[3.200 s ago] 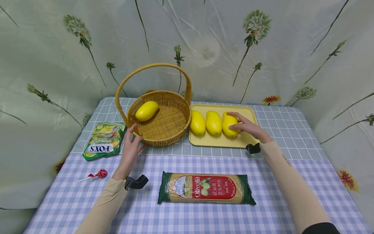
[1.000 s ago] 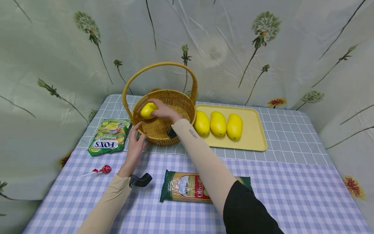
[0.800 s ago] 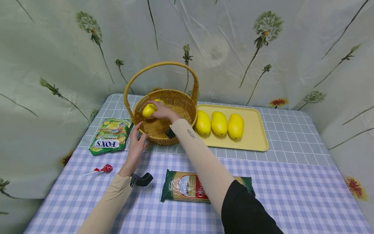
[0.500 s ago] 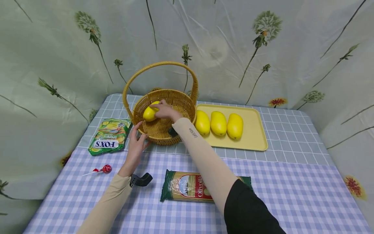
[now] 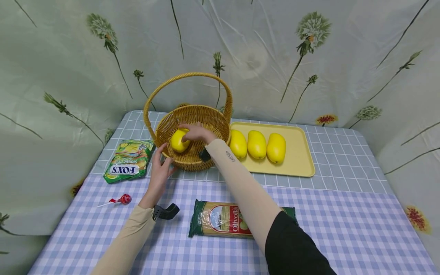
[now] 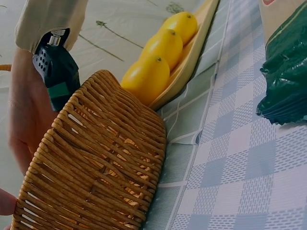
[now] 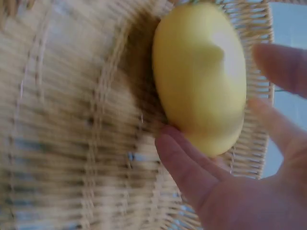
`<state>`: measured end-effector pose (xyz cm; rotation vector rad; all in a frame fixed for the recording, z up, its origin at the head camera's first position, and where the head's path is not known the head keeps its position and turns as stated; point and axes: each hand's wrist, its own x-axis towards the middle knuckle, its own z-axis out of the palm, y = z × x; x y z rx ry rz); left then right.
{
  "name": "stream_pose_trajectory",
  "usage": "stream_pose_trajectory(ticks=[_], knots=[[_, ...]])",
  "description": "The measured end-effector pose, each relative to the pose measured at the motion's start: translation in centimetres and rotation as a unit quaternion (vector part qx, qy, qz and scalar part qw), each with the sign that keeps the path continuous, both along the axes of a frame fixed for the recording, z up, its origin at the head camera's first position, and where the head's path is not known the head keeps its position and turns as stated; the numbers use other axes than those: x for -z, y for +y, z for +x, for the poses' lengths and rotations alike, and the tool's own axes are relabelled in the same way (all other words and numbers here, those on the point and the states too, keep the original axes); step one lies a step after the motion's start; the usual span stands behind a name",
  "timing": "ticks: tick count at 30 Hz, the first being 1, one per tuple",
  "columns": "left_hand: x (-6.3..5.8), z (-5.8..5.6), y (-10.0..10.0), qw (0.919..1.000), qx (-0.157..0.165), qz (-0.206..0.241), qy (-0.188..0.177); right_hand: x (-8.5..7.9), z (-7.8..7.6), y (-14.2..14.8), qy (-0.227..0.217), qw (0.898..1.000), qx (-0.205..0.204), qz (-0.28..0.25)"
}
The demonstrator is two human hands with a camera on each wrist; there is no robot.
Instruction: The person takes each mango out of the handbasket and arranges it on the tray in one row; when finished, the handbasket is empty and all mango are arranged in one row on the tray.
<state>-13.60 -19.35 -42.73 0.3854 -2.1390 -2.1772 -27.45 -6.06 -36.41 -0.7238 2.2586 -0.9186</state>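
Observation:
A wicker basket (image 5: 192,165) with a tall arched handle stands at the back, left of the table's middle. One yellow mango (image 5: 178,143) lies inside, near the left front wall. My right hand (image 5: 198,133) reaches in from above and grips the mango, its fingers (image 7: 189,170) along one side in the right wrist view. The left hand (image 5: 159,175) holds the basket's front left rim. Three more mangoes (image 5: 256,145) lie side by side on the yellow tray (image 5: 299,160), the nearest beside the basket.
A green FOX'S pouch (image 5: 128,160) lies left of the basket, a red lollipop (image 5: 124,198) in front of it. The spaghetti pack (image 5: 220,219) lies near the front, partly under my right forearm. A flowered cloth (image 5: 261,57) hangs behind the table.
From a mango on the tray, my right hand has moved left into the basket. The basket's mango has shifted toward the front and turned. My left hand has stayed at the rim.

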Motion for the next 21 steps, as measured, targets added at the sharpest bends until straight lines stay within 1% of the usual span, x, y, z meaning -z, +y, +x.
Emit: stream_pose_trajectory(ticks=[4,6,10,16,18,21], knots=[[-0.1,0.1,0.1,1.0000,0.002,0.001,0.003,0.3,0.0,0.0,-0.064,0.997,0.012,-0.039],[-0.1,0.1,0.2,1.0000,0.003,0.001,0.004,0.4,0.1,0.1,-0.104,0.992,0.025,-0.071],[-0.1,0.1,0.2,1.0000,0.005,0.001,0.004,0.4,0.2,0.4,-0.136,0.985,0.033,-0.097],[0.0,0.0,0.1,1.0000,0.005,0.004,0.004,0.2,0.2,0.9,-0.158,0.978,0.052,-0.126],[0.0,0.1,0.1,1.0000,0.004,0.003,0.004,0.0,0.1,1.2,-0.153,0.977,0.051,-0.141],[0.0,0.1,0.1,1.0000,0.003,0.006,0.007,-0.4,0.0,1.8,-0.144,0.975,0.037,-0.165]])
